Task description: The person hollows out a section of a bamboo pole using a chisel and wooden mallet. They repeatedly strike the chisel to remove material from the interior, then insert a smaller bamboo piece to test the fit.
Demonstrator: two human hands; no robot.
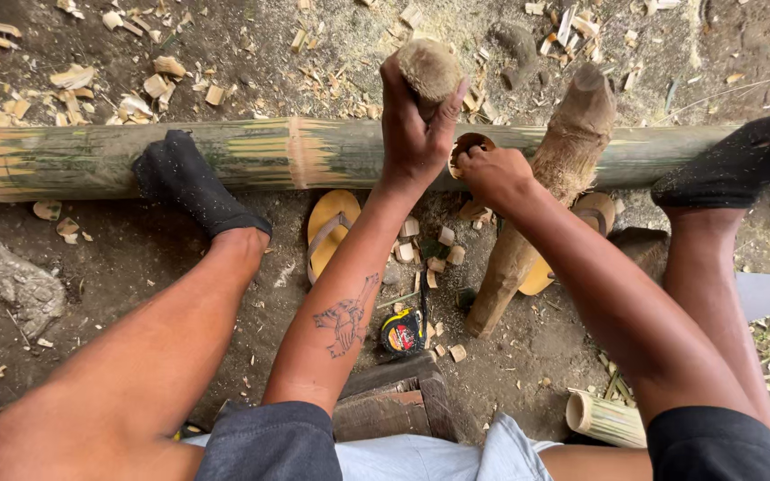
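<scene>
One long green bamboo pole (225, 151) is lying crosswise on the dirt ground (135, 258), running from the left edge of the view to the right. Both feet, in black socks, are resting on it: one sock (191, 183) left of centre, the other sock (741, 160) at the far right. A thick wooden stake (541, 200) is leaning tilted against the near side of the pole, its top end rising just beyond it. The left hand (413, 134) is gripping a rough wooden mallet (430, 69) from below, fingers wrapped tightly round its handle and pressed together, the head raised above the pole. The right hand (492, 174) is sitting on the pole just beside the stake, fingers curled around a small round brown piece (470, 147) that is touching the pole; whether this piece is hollow cannot be told. Two yellow sandals are lying on the near side of the pole: one sandal (330, 230) is showing whole, the other sandal (594, 214) is partly hidden behind the stake. A short cut bamboo section (603, 419) is lying near the right knee. A small yellow-and-black tape measure (401, 331) is resting on the ground between the forearms. Pale wood chips (149, 89) are scattered beyond the pole.
</scene>
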